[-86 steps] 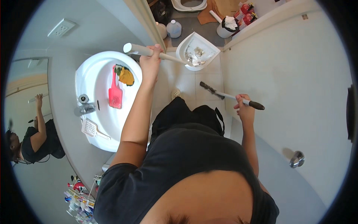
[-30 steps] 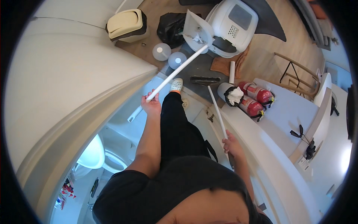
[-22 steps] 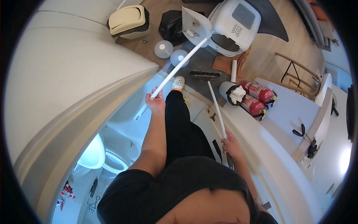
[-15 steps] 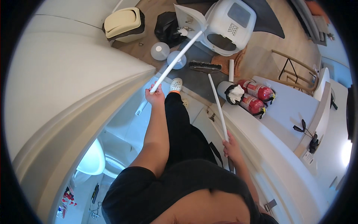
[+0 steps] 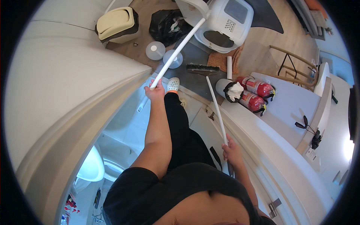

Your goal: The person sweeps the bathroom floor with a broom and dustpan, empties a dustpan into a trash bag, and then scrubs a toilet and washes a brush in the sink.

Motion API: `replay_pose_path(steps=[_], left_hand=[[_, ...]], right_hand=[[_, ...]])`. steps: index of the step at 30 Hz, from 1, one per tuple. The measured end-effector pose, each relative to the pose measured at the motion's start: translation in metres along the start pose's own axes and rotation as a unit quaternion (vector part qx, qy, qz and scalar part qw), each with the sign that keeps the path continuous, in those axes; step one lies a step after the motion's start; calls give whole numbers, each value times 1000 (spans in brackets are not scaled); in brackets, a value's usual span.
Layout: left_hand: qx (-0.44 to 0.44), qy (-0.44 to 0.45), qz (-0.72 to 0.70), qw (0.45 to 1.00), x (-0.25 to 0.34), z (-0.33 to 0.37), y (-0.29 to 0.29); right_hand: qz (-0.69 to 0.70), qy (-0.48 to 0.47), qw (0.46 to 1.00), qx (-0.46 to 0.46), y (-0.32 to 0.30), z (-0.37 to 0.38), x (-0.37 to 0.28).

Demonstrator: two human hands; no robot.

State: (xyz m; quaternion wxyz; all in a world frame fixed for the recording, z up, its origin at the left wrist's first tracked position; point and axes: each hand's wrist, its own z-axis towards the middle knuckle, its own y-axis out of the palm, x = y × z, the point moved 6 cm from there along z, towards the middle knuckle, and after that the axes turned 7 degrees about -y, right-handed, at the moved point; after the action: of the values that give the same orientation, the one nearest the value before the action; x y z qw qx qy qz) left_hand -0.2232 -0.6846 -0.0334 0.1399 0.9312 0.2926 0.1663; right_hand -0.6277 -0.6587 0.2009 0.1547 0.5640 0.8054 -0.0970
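My left hand (image 5: 155, 91) is closed around the white pole of a long-handled dustpan (image 5: 176, 51). Its white pan (image 5: 192, 6) is tilted at the far end, beside a black plastic bag (image 5: 165, 28) on the floor. Pale crumpled scraps (image 5: 174, 25) lie in the bag's mouth. On the right, my right hand (image 5: 232, 150) grips the white stick of a broom (image 5: 216, 105). The broom's dark bristles (image 5: 203, 69) face away from me, above the grey mat.
Two translucent jugs (image 5: 155, 50) stand near my shoe (image 5: 173, 84). Beyond them is a white litter box (image 5: 227, 26); a beige-lidded bin (image 5: 117, 24) is far left. Red fire extinguishers (image 5: 258, 87) and a tissue-filled container (image 5: 233, 91) sit right. Door frames flank me.
The pan has lifted slightly away from the bag, and the pale scraps by its edge now lie in the bag's opening. My view has shifted a little; both hands keep their grips.
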Motion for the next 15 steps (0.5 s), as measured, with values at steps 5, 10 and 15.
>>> replay_pose_path(steps=[5,10,15], left_hand=[[-20,-13,-20,1000,-5,-2,23],[-42,4,7,999,-5,-22,37],[-130,70,123,981,-7,-92,80]], right_hand=[[29,-11,1000,-2,3,5,-4],[33,-11,999,-11,-2,-1,3],[45,-35,998,-13,-11,-7,-1]])
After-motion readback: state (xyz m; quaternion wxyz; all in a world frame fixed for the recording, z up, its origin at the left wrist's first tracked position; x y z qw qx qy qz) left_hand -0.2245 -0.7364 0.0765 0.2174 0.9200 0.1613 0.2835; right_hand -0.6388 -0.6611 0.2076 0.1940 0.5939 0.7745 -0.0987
